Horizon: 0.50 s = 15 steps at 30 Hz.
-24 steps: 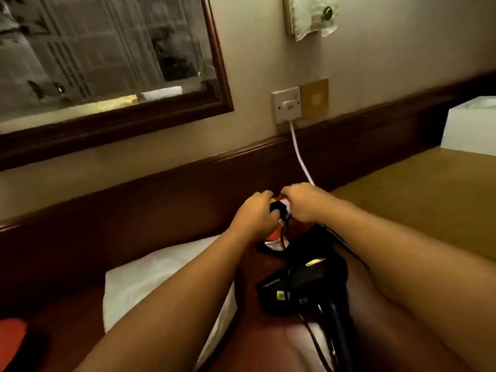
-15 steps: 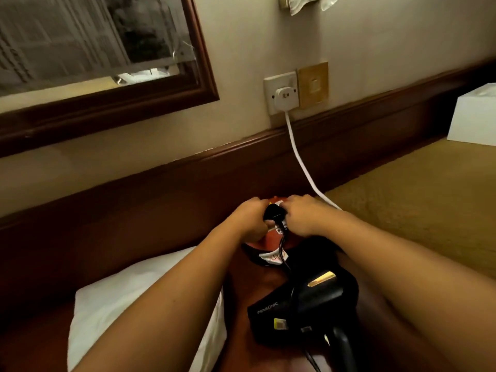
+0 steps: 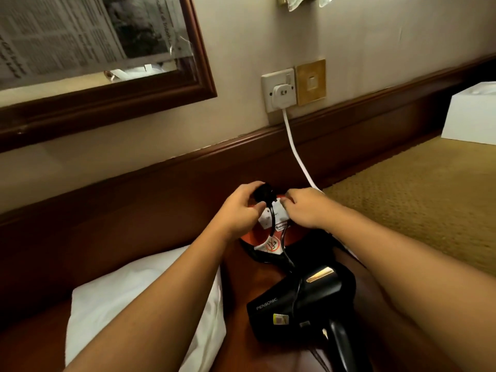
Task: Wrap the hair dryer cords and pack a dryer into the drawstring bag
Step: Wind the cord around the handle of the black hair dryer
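Two hands show: one left hand (image 3: 236,210) and one right hand (image 3: 308,210). One black plug (image 3: 264,193) sits in the left fingers, and one black cord (image 3: 281,248) runs down from it, below the fingers. One reel (image 3: 253,238) lies under the right fingers, which hold it. One dryer (image 3: 303,304) lies nearer the person than both sets of fingers. One white cable (image 3: 295,151) rises from just behind the right fingers to one white plug (image 3: 283,93) in one wall socket (image 3: 268,81), with one brass plate (image 3: 311,81) beside it. One mirror (image 3: 80,36) hangs up and left of the fingers. One pillow (image 3: 128,304) lies below the left fingers, and one white box (image 3: 469,116) stands well right of the right fingers.
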### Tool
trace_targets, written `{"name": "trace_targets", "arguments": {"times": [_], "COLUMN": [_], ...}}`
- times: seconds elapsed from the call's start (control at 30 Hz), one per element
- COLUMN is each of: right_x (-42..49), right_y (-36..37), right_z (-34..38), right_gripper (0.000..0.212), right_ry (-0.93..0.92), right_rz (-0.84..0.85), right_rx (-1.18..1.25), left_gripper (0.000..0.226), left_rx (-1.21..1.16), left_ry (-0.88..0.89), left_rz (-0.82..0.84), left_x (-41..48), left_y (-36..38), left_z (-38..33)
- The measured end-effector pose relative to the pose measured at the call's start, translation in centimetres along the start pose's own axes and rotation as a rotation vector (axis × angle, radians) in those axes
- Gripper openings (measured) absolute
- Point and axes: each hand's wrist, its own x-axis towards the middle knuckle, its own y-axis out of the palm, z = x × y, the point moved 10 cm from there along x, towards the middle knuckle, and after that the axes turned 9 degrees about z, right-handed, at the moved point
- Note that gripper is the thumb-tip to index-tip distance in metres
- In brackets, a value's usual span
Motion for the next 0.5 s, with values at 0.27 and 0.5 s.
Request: {"name": "trace_targets", "arguments": {"times": [0.27,0.5], "right_x": [-11.8,-21.4], "right_y": [-3.4,0.4], "right_z": [5.3,8.9], "right_gripper": [0.042,0.029], "right_ry": [-0.143,-0.2], "right_rz": [-0.195,0.005], "right_rx": [0.125,0.578], "left_gripper": [0.054,0.054], "left_rx": [-0.806,-0.445], "left_ry": [-0.019,-0.221], "left_rz": [-0.062,-0.104], "left_x": [-10.5,-17.6], "left_y": [-2.6,-1.7], "left_z": [2.7,5.5]}}
